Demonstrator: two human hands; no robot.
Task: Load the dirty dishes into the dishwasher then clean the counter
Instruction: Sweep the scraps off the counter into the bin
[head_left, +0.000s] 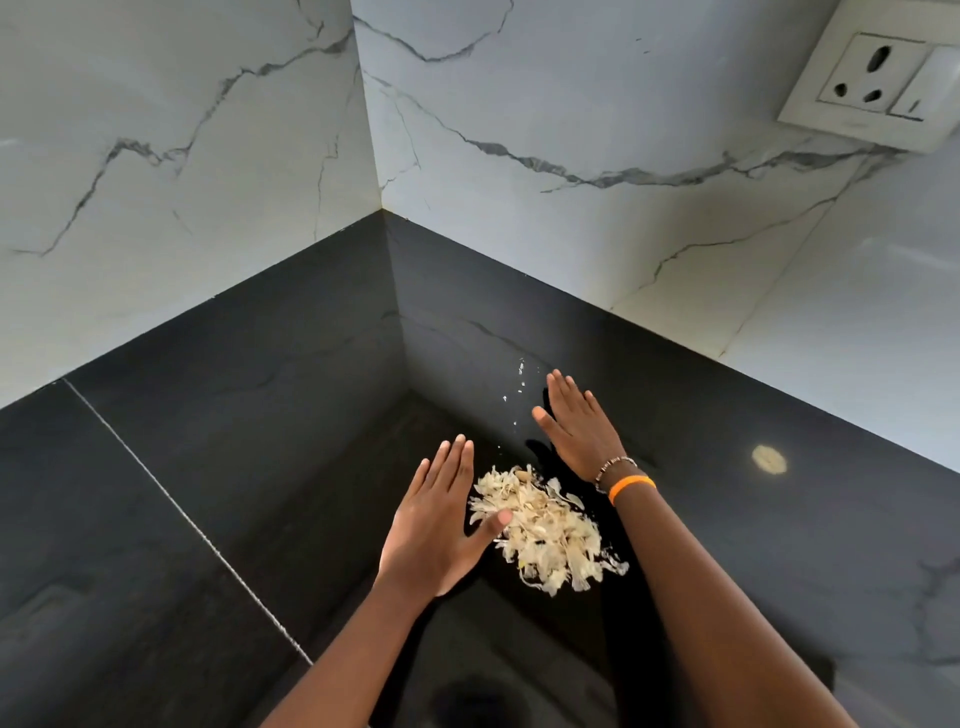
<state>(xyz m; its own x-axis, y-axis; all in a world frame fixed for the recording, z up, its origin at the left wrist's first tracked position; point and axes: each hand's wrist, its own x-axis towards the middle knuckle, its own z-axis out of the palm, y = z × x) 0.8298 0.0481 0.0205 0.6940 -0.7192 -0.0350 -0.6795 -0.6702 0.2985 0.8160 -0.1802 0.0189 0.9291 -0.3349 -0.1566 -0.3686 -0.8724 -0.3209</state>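
- Left hand (436, 519): grip released, fingers straight, thumb touching the left edge of the peel pile (543, 532).
- Pile: on the black tabletop (218, 415) near its back corner, between both hands.
- Right hand (576, 426): grip released, flat, beyond the pile's right side, farther away.

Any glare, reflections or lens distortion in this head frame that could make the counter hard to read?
Head view: the glossy black counter mirrors the walls and arms; one small bright light spot sits right of the right hand; the wide lens bends the wall edges and the socket; the pale peel pile beside the left hand stays sharp.
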